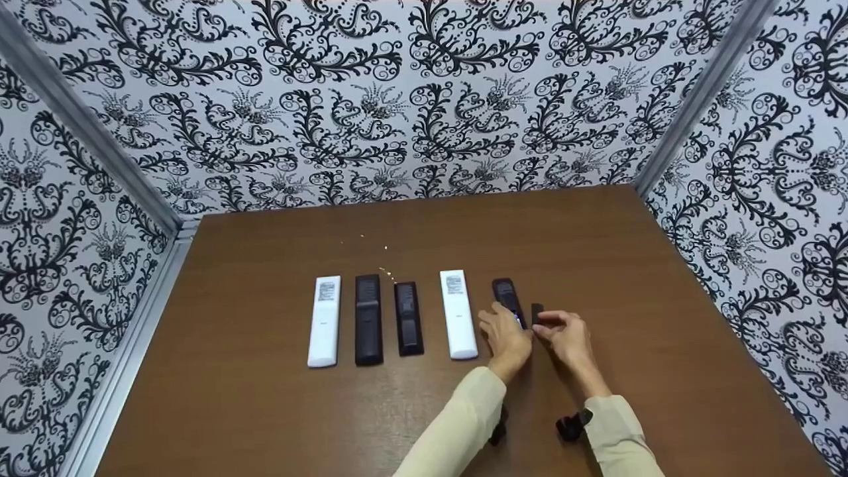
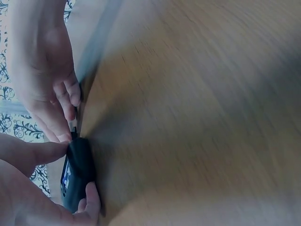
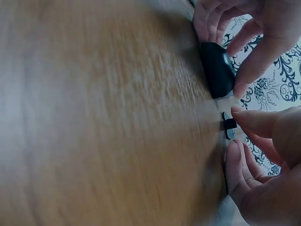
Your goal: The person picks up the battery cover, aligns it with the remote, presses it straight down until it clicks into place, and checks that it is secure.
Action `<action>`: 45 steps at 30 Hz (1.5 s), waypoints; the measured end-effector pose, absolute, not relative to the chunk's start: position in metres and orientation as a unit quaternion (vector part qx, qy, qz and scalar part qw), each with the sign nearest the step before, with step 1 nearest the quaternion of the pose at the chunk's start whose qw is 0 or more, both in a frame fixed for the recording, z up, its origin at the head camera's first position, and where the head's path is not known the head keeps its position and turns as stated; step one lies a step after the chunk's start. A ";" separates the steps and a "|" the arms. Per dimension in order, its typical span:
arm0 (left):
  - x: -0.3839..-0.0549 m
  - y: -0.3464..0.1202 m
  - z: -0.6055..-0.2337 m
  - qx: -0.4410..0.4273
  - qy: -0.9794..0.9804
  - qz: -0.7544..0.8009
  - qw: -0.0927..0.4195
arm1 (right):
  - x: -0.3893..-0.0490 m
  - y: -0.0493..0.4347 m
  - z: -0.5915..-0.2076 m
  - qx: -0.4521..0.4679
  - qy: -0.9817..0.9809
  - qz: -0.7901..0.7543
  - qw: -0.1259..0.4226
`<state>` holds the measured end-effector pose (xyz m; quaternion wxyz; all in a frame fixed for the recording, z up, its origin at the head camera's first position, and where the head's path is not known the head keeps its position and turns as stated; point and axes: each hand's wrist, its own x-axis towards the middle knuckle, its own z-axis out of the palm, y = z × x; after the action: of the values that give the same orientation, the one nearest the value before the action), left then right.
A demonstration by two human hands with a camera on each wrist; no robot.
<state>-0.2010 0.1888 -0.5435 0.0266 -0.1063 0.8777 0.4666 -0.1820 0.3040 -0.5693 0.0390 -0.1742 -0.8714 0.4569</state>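
Note:
A black remote control (image 1: 505,291) lies face down at the right end of a row, its battery compartment uncovered, with something bright inside. My left hand (image 1: 507,334) grips the lower part of it, thumb and fingers on opposite sides, as the left wrist view shows on the remote's dark body (image 2: 82,162). Just to the right, my right hand (image 1: 570,338) pinches a small black battery cover (image 1: 536,309) low over the table. In the right wrist view the cover (image 3: 229,124) sits edge-on between thumb and finger, beside the remote's rounded end (image 3: 218,70).
To the left, a white remote (image 1: 458,318), a short black remote (image 1: 409,321), a longer black remote (image 1: 368,324) and another white remote (image 1: 324,324) lie backs up on the brown table (image 1: 265,411). Patterned walls (image 1: 424,99) enclose the table's back and sides.

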 end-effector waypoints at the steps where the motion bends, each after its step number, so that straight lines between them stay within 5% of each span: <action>1: -0.201 0.189 -0.543 -0.110 0.875 0.470 0.031 | -0.182 0.304 -0.570 -0.171 -0.873 0.456 0.036; 21: -0.212 0.185 -0.545 -0.092 0.864 0.489 0.081 | -0.188 0.304 -0.575 -0.140 -0.907 0.392 0.063; 36: -0.228 0.163 -0.555 -0.060 0.866 0.495 0.039 | -0.183 0.301 -0.571 -0.151 -0.889 0.422 0.092; 45: -0.235 0.151 -0.563 -0.049 0.746 0.648 0.149 | -0.183 0.300 -0.565 -0.162 -0.856 0.480 0.103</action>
<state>-0.2345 0.1510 -0.5631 0.1487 -0.0491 0.7458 0.6475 -0.1827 0.2998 -0.5652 0.1031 -0.1622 -0.8559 0.4800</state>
